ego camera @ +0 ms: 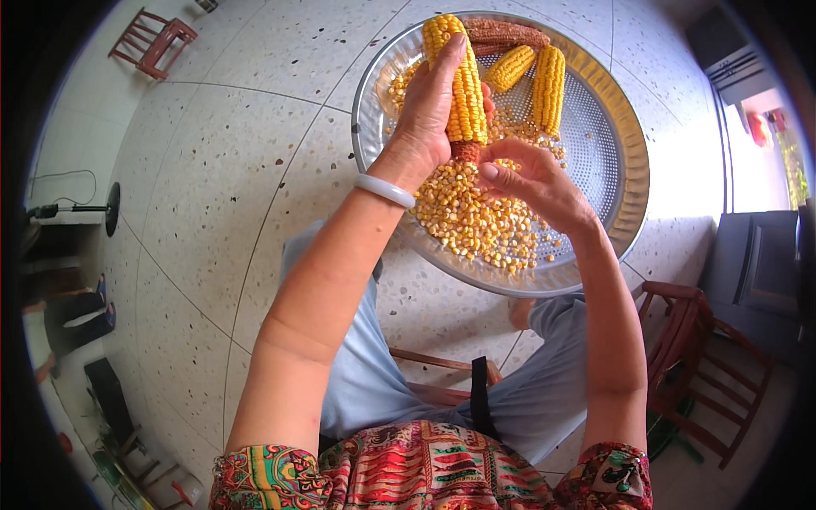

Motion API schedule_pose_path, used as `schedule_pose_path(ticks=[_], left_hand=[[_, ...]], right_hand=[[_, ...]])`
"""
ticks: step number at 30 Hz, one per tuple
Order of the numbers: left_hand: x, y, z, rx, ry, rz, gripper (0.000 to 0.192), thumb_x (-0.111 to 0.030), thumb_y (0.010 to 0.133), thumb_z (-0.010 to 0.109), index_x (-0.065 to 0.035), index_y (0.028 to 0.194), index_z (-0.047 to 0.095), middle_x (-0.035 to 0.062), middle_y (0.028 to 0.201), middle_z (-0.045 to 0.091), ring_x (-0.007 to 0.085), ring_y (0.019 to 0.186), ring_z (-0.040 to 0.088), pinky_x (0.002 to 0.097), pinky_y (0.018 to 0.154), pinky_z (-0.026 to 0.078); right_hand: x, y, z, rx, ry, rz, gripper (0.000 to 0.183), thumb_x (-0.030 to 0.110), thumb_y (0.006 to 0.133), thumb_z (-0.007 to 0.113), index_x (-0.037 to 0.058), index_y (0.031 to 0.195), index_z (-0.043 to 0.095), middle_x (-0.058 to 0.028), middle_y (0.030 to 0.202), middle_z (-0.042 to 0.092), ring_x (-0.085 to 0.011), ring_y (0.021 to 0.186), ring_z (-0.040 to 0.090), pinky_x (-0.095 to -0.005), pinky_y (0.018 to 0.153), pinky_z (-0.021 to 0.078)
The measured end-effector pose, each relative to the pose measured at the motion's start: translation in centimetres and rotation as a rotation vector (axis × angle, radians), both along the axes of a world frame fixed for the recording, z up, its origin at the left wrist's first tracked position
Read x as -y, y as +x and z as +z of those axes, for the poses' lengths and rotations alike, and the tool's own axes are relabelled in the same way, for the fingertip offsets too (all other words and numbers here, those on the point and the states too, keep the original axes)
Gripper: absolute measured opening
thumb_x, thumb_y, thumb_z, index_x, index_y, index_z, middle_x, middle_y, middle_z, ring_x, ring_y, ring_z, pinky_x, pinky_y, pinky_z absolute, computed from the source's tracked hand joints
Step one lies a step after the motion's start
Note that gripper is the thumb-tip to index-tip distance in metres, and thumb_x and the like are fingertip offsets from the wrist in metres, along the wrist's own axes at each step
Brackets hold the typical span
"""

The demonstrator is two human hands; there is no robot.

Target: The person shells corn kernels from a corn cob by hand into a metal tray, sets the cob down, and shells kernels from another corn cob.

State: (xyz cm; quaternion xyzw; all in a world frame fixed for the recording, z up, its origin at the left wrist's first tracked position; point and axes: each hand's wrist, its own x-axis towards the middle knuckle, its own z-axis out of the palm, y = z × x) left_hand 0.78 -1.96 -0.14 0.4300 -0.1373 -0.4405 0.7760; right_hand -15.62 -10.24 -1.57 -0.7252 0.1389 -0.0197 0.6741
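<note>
My left hand (424, 108) is wrapped around a yellow corn cob (468, 108), its thumb lying along the kernels. The cob's lower end is a bare reddish stub (466, 152), stripped of kernels. Right beside that stub is my right hand (535, 182), with bent fingers and a small gap between thumb and forefinger; I see nothing held in it. Both hands are over a round perforated metal tray (593, 159). Loose corn kernels (475, 217) are heaped in the tray below my hands.
At the tray's far side lie stripped red cobs (507, 33), a short corn cob (510, 69) and a longer one (549, 89). A wooden chair (695, 357) stands at right, a small one (153, 43) far left. A fan (113, 209) and another person's legs (80, 312) appear at left.
</note>
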Motion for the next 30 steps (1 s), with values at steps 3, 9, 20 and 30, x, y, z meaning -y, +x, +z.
schedule_pose_path(ticks=[3,9,20,30], left_hand=[[-0.2,-0.1,0.1,0.019,-0.037,0.008,0.045,-0.050,0.087,0.064,-0.0081,0.100,0.052,0.0075,0.075,0.060,0.0175,0.062,0.063,0.0324,0.057,0.056],[0.7,-0.8,-0.5,0.036,-0.077,0.078,0.044,-0.046,0.089,0.062,-0.0079,0.106,0.050,0.0088,0.079,0.059,0.0209,0.068,0.063,0.0351,0.064,0.056],[0.7,-0.4,-1.4,-0.087,-0.024,0.006,0.049,-0.053,0.086,0.063,-0.0069,0.100,0.050,0.0096,0.076,0.059,0.0200,0.062,0.062,0.0341,0.057,0.055],[0.4,-0.7,-0.7,-0.087,-0.028,0.038,0.056,-0.057,0.082,0.066,-0.0099,0.105,0.049,0.0094,0.080,0.059,0.0193,0.065,0.061,0.0339,0.058,0.056]], right_hand=[[-0.4,-0.4,0.1,-0.005,-0.127,-0.071,0.054,0.050,0.088,0.063,0.0009,0.109,0.059,-0.0081,0.091,0.063,-0.0131,0.088,0.063,-0.0294,0.080,0.0511],[-1.2,0.6,-0.1,0.041,0.316,-0.199,0.052,0.048,0.089,0.062,0.0002,0.108,0.059,-0.0074,0.095,0.061,-0.0107,0.082,0.061,-0.0257,0.074,0.0511],[-2.2,1.6,-0.9,0.217,0.236,-0.220,0.042,0.036,0.092,0.063,-0.0021,0.108,0.057,-0.0063,0.088,0.064,-0.0089,0.074,0.059,-0.0240,0.068,0.0509],[-2.4,1.2,-0.2,0.193,0.225,-0.187,0.045,0.037,0.092,0.063,-0.0034,0.108,0.052,-0.0086,0.090,0.064,-0.0096,0.077,0.060,-0.0245,0.070,0.0517]])
